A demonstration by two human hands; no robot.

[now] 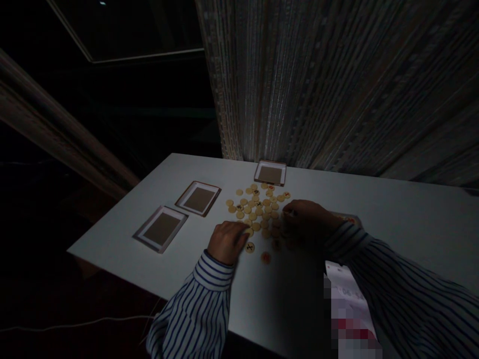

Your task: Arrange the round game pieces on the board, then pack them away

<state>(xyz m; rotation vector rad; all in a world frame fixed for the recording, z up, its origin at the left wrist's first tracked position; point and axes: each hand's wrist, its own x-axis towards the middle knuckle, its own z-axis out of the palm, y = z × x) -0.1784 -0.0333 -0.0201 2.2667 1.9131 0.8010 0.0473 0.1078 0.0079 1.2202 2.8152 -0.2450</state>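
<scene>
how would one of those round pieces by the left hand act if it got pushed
The round piece with a dark mark looks thin and lies flat, so it would probably slide rather than roll. Its crisp round edge suggests something stiff.

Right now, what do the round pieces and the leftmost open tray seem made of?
The round pieces look like wood or smooth plastic: pale yellow discs, some with dark or red marks; too dim to settle. The leftmost tray is probably matte cardboard: dull brown base inside pale walls.

Discs (pixel 253 216) between hands (pixel 227 241) on table (pixel 149 271)
</scene>
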